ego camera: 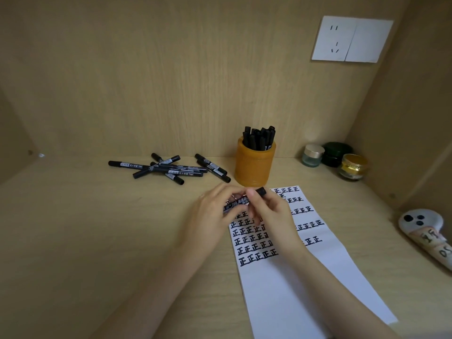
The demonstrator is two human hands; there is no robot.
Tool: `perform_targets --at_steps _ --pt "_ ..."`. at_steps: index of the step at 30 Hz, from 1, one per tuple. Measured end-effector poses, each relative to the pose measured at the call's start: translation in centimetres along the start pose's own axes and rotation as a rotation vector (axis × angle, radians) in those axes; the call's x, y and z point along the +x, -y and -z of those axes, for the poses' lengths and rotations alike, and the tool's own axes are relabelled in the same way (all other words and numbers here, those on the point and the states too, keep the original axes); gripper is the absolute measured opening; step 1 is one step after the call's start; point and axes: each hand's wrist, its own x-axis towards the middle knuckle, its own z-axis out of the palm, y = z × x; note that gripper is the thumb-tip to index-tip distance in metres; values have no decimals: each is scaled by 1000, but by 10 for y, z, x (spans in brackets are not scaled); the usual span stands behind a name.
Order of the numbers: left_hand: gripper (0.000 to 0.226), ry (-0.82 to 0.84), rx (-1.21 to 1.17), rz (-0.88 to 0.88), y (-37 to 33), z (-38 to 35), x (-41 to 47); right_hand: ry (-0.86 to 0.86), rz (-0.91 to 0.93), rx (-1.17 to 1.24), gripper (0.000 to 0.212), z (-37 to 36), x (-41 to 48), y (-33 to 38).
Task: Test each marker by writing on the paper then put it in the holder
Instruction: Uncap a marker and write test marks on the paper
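Both hands hold one black marker [235, 203] just above the top of the white paper [288, 277]. My left hand [215, 211] grips its barrel. My right hand [266, 211] pinches the end with the cap [260, 191]. Whether the cap is on or partly off is hidden by the fingers. Rows of black written characters fill the paper's upper part. The orange holder [254, 165] stands just behind the hands with several black markers upright in it. A loose pile of several black markers [168, 168] lies on the desk to the left of the holder.
Three small jars stand at the back right: a clear one with a gold lid [312, 155], a dark green one [336, 152], a gold one [352, 166]. A grey-white painted object [425, 231] lies at the right edge. A wall socket [352, 39] is above.
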Motion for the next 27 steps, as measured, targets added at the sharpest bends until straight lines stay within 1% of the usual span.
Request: perform_targets --at_steps 2,3,4,6,9,13,15,19,22,24,27 --pt "36 -1 -111 166 -5 1 -10 -34 -6 -1 29 1 -4 1" --pt "38 10 -111 224 -4 1 -14 -55 -15 5 28 3 -6 2" --pt "37 37 -61 239 -3 1 -19 -75 -27 17 27 4 -8 3" --pt "30 129 8 223 -1 1 -28 -101 -52 53 26 7 -13 4" --pt "17 206 -131 216 -6 0 -37 -105 -80 80 29 10 -21 5" --pt "19 242 -92 194 -14 -3 -43 -92 -96 103 29 12 -28 6" --pt "16 278 -62 173 -16 -2 -46 -82 -94 97 27 12 -32 7" --pt "20 262 -18 159 -22 1 -51 -56 -99 109 25 12 -39 10" --pt "14 264 -79 172 -25 3 -57 -47 -88 94 24 15 -43 14" --pt "14 277 -120 190 -26 2 -59 -25 -76 90 24 17 -46 16" --pt "14 284 -105 192 -30 0 -61 -12 -104 131 26 23 -50 18"
